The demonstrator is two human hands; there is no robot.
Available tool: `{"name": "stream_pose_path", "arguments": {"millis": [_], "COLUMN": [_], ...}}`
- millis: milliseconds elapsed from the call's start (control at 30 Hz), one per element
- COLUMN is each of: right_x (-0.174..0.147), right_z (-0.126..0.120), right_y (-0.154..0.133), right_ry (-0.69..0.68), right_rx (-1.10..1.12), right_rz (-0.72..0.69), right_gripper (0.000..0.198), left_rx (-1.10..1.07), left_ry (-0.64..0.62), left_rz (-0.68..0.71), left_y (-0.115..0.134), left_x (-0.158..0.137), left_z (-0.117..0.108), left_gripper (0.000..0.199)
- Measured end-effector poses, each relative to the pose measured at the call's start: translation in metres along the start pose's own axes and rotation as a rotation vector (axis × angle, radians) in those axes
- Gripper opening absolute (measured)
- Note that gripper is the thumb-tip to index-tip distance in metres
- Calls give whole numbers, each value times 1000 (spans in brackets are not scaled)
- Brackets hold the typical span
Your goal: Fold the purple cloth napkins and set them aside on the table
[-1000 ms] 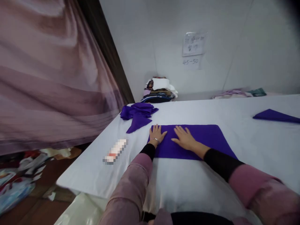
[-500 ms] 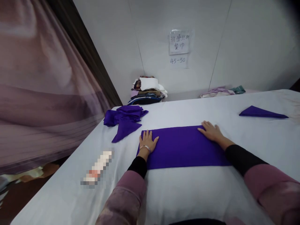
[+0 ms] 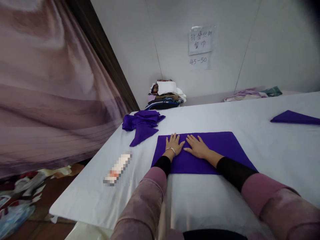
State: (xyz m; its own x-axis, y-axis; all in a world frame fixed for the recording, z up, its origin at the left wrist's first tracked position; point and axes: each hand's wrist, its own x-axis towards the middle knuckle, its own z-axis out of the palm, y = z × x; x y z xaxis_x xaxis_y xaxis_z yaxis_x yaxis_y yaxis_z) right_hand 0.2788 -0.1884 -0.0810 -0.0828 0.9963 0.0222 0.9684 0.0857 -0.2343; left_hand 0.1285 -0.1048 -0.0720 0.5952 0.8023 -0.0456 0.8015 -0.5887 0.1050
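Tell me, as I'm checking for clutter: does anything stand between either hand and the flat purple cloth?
Nothing visible does. The left hand and right hand both rest on the flat purple cloth; the crumpled purple pile lies beyond its far left corner.

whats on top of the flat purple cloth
The left hand and right hand lie on the flat purple cloth, dark cuffs over it; the fabric beneath them can't be seen.

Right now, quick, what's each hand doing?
Left hand: open, palm down on the flat purple cloth, gripping nothing.
Right hand: open, on the same cloth, gripping nothing.
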Motion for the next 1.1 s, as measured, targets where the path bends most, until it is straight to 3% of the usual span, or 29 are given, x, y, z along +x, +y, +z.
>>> {"name": "stream_pose_path", "arguments": {"millis": [233,333,433,567,667,767,900,1000,1100], "right_x": [-79,-111,-125,-132,-143,-160,-192,-214,-221], "right_z": [-12,-17,-18,-10,-1,5,9,8,2], "right_y": [119,145,130,72,45,54,96,119,113], "right_ry": [90,124,162,163,105,91,129,182,221], "right_rx": [-112,-150,-165,-153,-116,-119,-171,-200,-212], "right_rz": [388,497,520,268,160,219,318,397,425], "right_gripper": [75,75,77,74,73,74,74,73,73], "left_rx": [-80,-150,-166,-28,59,87,113,156,163], "left_ry": [7,19,65,91,47,11,8,45,143], "left_rz": [2,-31,-69,22,-30,-174,-308,-352,-385], "left_y": [-7,-9,-12,-22,-39,-61,-85,-92,-88], "left_x": [2,3,-11,-61,-100,-124,-137,-145,-152], "left_z": [5,-2,-11,-12,-6,-2,-4,-10,-16], "left_gripper": [72,70,67,64,66,67,66,62,56]}}
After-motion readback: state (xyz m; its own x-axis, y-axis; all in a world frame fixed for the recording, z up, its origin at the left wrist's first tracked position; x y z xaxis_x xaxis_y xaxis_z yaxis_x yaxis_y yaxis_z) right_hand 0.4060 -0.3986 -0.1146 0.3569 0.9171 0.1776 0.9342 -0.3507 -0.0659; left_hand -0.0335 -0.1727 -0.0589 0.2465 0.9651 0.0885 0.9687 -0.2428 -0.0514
